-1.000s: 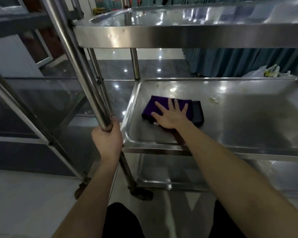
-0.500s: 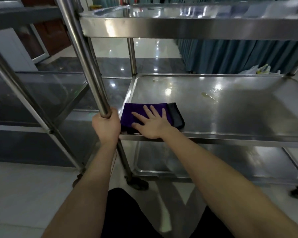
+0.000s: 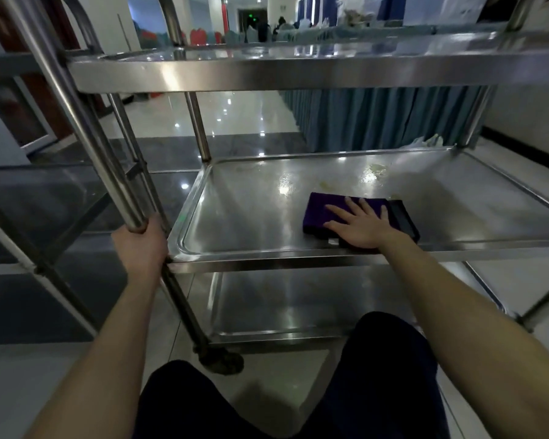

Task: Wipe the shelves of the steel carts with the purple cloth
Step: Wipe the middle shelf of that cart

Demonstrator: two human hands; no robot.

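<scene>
A folded purple cloth [image 3: 319, 210] with a dark edge lies on the middle shelf [image 3: 241, 223] of the steel cart, close to the shelf's front rim. My right hand [image 3: 360, 226] presses flat on the cloth with straight, spread fingers. My left hand [image 3: 140, 245] grips the cart's slanted steel post [image 3: 86, 131] at the shelf's front left corner. Yellowish smears [image 3: 374, 169] mark the shelf behind the cloth. A top shelf [image 3: 267, 71] and a bottom shelf [image 3: 298, 305] are also in view.
A second steel cart [image 3: 29, 198] stands to the left. A caster [image 3: 222, 362] sits on the tiled floor below the post. A blue table skirt [image 3: 377, 122] hangs behind the cart. My dark-clothed knees [image 3: 377, 375] fill the bottom of the view.
My right hand has slid the cloth from the shelf's front left corner to the right along the front rim. My left hand has stayed on the post. The view has tilted upward.
</scene>
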